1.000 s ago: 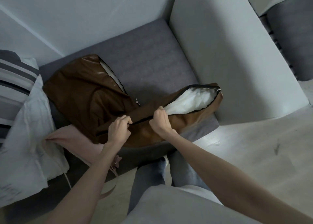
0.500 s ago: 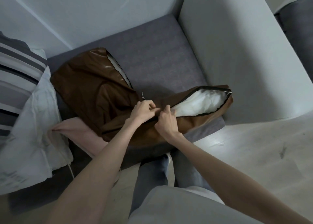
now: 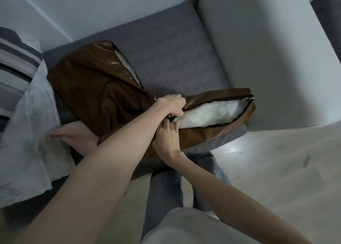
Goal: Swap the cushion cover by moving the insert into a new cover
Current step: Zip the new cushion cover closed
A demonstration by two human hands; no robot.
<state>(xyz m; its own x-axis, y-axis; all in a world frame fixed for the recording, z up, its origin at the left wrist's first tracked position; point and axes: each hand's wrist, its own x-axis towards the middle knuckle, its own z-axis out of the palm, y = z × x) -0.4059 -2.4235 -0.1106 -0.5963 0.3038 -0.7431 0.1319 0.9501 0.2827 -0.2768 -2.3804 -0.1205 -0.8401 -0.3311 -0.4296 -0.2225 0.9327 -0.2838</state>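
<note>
A shiny brown cushion cover (image 3: 217,135) lies along the front edge of the grey sofa seat (image 3: 166,46), its zip open at the right end. White insert (image 3: 212,112) shows through the opening. My left hand (image 3: 171,105) grips the upper edge of the cover at the zip. Just below it, my right hand (image 3: 167,136) pinches the lower edge where the opening starts. A second brown cushion (image 3: 88,88) lies behind on the left, with white showing at its far edge.
A pink fabric piece (image 3: 73,136) sticks out from under the brown cushions. A white pillow (image 3: 29,133) and a striped cushion (image 3: 13,59) sit at the left. The sofa's pale armrest (image 3: 258,55) rises on the right. My legs stand on the light floor (image 3: 276,170).
My left hand has slid right along the zip line to meet the right hand at the opening. The opening in the cover looks wider, showing more white insert.
</note>
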